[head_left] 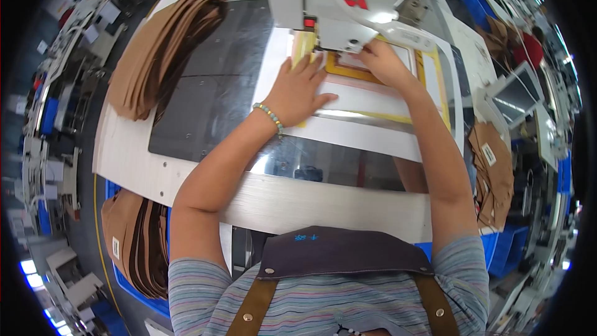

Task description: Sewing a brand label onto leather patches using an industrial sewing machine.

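the person is wearing a short-sleeved shirt (348,289), its pale grey cloth carrying fine wavy stripes of blue and pink. over the chest a dark purplish-grey bib (348,254) is spreading, showing a small bright-blue stitched marking (306,237) and round metal studs (269,271) at its lower corners. two brown straps (256,298) are running down from it, each bearing a silvery snap (247,317). a bracelet (269,114) of pale greenish and yellow beads is circling the wrist of the left hand (300,90).
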A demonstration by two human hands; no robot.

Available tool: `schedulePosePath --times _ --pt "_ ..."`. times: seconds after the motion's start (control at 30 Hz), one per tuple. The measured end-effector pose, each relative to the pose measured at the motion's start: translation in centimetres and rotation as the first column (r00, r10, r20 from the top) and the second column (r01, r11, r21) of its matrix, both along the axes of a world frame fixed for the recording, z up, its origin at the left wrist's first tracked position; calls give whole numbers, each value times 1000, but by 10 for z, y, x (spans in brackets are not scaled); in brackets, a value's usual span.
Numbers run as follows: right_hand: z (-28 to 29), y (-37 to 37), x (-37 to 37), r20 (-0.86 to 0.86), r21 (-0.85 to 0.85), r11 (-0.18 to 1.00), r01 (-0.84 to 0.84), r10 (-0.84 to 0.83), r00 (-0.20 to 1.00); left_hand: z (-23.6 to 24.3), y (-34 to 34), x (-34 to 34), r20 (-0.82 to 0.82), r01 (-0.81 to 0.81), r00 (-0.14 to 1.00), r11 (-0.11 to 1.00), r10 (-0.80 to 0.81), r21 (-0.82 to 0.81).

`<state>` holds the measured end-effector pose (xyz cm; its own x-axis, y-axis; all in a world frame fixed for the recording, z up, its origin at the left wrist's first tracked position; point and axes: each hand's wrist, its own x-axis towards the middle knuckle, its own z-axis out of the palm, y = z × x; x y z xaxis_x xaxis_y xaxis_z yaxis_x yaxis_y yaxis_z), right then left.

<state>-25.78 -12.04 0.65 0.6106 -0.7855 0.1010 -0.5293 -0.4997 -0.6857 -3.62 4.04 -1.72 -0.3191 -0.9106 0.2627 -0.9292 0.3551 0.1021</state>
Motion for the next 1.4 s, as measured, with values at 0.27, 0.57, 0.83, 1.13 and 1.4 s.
schedulePosePath --times 0.27,0.57,0.83,1.13,1.4 --pt "-6 39 -87 266 -358 912 200 -106 958 74 -7 191 -121 -445 894 819 432 -362" --pt "0 35 -85 260 -325 916 236 -153 953 64 12 398 179 -764 603 628 777 -148" --pt "-7 25 -90 319 -383 894 233 -109 941 75 28 417 -72 -856 515 508 854 -96" --pt "3 44 -83 329 -420 881 218 -77 941 69 90 186 111 -177 964 897 241 -404" --pt "31 117 -13 17 -664 698 -268 372 928 16 166 125 148 -206 957 942 251 -266"
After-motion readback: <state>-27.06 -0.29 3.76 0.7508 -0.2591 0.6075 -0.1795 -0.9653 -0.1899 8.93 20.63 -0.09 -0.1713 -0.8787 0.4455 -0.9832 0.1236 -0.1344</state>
